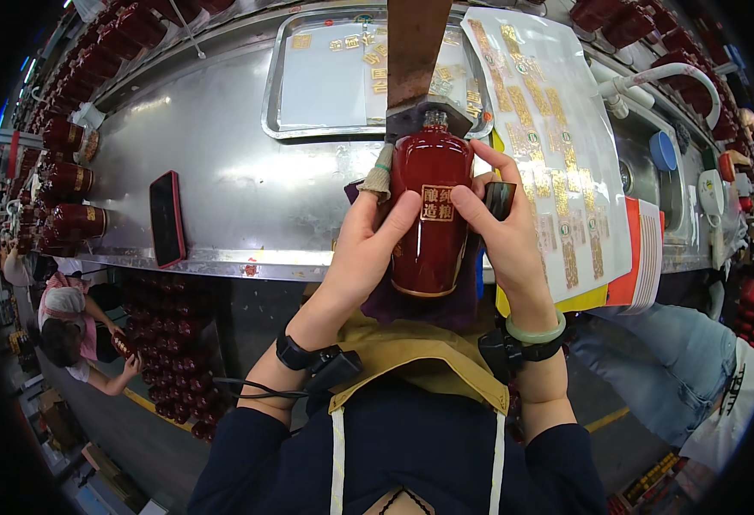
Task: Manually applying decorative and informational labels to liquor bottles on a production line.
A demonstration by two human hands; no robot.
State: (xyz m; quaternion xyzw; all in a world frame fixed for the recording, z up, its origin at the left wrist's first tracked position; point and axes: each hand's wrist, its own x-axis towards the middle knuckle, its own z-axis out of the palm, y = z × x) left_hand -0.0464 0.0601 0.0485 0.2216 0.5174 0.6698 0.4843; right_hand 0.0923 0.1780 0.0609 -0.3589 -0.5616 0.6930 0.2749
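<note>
A glossy dark red bottle [427, 232] with a bare clear neck and a gold square label stands before me, its neck away from me. My left hand [361, 245] is closed on its left side, thumb on the front near the label; a cloth finger cover [377, 178] sits on one fingertip. My right hand [507, 236] grips the right side, thumb by the label's edge, index finger near the shoulder. A small dark, shiny flat piece [501, 200] is tucked in the right fingers; its kind is unclear. Purple cloth [411, 307] lies under the bottle.
Beyond the bottle rises a brown upright board [411, 51]. A metal tray [271, 112] holds gold cut-out characters; at right lies a white sheet [613, 189] of gold decals. A phone [167, 219] rests left. Red bottles [72, 180] line the left. Co-workers [72, 313] flank me.
</note>
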